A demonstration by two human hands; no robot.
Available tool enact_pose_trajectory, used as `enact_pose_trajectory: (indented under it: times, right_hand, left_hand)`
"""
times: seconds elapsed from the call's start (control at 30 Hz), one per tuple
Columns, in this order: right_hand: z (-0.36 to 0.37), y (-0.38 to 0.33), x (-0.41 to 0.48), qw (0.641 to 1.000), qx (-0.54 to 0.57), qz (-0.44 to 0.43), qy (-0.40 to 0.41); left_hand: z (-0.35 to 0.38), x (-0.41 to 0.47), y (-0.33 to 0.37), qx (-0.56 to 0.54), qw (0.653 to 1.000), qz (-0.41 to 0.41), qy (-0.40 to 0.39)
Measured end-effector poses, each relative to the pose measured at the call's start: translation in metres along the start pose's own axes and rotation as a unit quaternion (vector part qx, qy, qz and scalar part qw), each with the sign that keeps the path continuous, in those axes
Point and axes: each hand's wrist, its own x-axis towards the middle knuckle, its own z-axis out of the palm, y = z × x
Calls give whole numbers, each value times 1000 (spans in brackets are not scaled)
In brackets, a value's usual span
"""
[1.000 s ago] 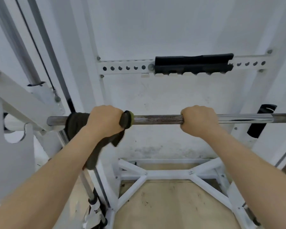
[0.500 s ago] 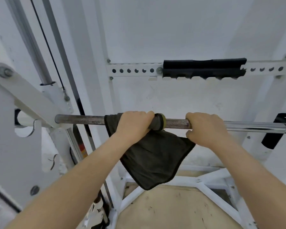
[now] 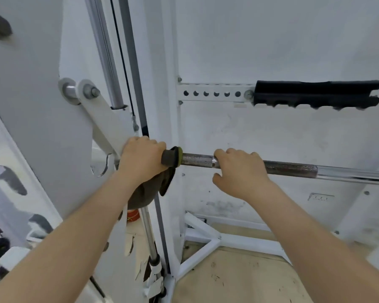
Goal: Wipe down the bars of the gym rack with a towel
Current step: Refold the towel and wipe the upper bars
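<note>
The towel [image 3: 170, 159], dark olive-grey, is wrapped round the bar [image 3: 197, 160] at its left end, where the bar meets the rack. The left hand [image 3: 140, 158] is closed tightly round towel and bar together. Only a short cuff of cloth shows past the knuckles. The rest hangs below the wrist, partly hidden by the forearm.

The right hand [image 3: 239, 169] sits just beside it on the bare steel, with fingers curled over the top of the bar and the thumb below. The bar's far left end is concealed by the left hand and the white bracket arm [image 3: 101, 125]. Its right end runs out of frame.

A small orange object [image 3: 132, 215] below the towel is too covered to identify.

Behind the bar:
- White upright [image 3: 169, 95].
- Perforated crossbar [image 3: 214, 92] carrying a black pad [image 3: 315, 94], which the right edge of the frame cuts off.

To the left, a chrome guide rod [image 3: 105, 51] and a thin cable [image 3: 121, 51] run upward. Below lie the white base frame [image 3: 206, 237] and a scuffed beige floor [image 3: 239, 278].
</note>
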Motion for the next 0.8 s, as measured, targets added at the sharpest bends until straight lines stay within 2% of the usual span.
enact_pose_trajectory:
  times: [0.23, 0.37, 0.5, 0.6, 0.7, 0.8]
  right_hand:
    - [5, 24, -18, 998, 51, 15, 37]
    - [-9, 58, -32, 990, 109, 66, 54]
    - [-24, 91, -44, 977, 189, 93, 44]
    - [-28, 116, -62, 955, 255, 110, 103]
    - [-28, 145, -85, 905, 322, 182, 209]
    - [-18, 177, -109, 869, 356, 260, 223]
  left_hand:
    - [-6, 6, 24, -79, 996, 8, -28]
    - [-18, 17, 64, -119, 991, 37, -45]
    - [-36, 36, 127, -107, 991, 85, -9]
    - [-55, 52, 188, -119, 985, 126, 22]
    - [-71, 65, 240, -124, 982, 141, 33]
    - [-92, 77, 298, -137, 977, 162, 36]
